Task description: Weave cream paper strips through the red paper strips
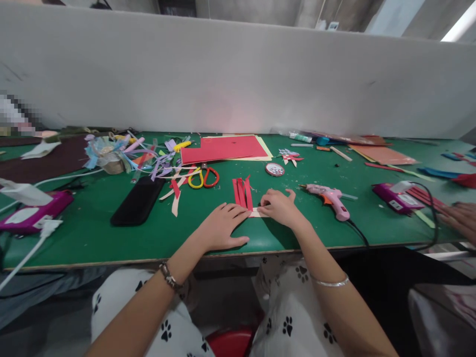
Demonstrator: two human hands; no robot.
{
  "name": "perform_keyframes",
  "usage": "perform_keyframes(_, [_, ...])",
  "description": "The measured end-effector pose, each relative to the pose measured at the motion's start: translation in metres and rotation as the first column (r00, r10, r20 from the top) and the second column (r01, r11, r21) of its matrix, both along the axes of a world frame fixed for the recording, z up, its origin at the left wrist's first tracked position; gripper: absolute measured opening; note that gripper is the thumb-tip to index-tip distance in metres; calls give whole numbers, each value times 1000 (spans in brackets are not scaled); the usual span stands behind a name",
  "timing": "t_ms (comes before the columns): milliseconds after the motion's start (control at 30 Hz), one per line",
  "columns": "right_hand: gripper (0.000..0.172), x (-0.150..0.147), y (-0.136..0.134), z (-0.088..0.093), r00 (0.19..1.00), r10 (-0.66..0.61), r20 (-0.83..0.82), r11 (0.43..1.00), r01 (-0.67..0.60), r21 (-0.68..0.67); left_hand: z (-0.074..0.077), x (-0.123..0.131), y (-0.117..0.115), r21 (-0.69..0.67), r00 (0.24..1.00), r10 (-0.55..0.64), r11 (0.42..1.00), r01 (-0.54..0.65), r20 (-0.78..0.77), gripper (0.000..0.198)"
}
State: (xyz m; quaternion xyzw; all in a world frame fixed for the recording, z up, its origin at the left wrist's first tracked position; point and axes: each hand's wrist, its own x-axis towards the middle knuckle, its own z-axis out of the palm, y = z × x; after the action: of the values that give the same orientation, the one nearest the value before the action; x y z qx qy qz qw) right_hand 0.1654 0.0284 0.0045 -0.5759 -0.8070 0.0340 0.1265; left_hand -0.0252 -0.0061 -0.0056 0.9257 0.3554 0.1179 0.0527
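Note:
Several red paper strips (243, 192) lie side by side on the green table, pointing away from me. Across their near ends runs a pale strip (261, 213). My left hand (225, 225) rests flat with its fingers spread, its fingertips on the near end of the red strips. At the right, my right hand (278, 206) has its fingers bent and pressed onto the pale strip; what lies between the fingertips is too small to make out.
Scissors (203, 177) and a black phone (137, 202) lie left, a pink glue gun (330, 197) right. Red sheets (226, 148) and a round container (274, 169) sit behind. Purple power blocks stand at both sides. Another person's hand (461, 220) is far right.

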Motion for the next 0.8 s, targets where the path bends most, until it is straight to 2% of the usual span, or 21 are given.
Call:
perform_keyframes(133, [5,3,-7,2,997,66,-26,996,-65,54,-2,2,-1,8,1000,13,1000,-13,0,54])
perform_keyframes(233, [7,7,-16,1,981,187,-59,981,-183,69,-2,2,-2,1,1000,2,1000,-2,-7,54])
perform_keyframes(300, [7,9,-22,-1,973,221,-60,974,-218,56,-1,2,-2,-3,1000,-5,1000,5,-11,54])
perform_keyframes(533, [8,10,-26,-5,989,130,-64,990,-127,59,-2,1,-2,7,1000,2,1000,-1,-26,52])
perform_keyframes(800, [6,7,-28,-5,986,148,-82,986,-140,95,-1,0,-3,-16,998,20,1000,-21,-60,54])
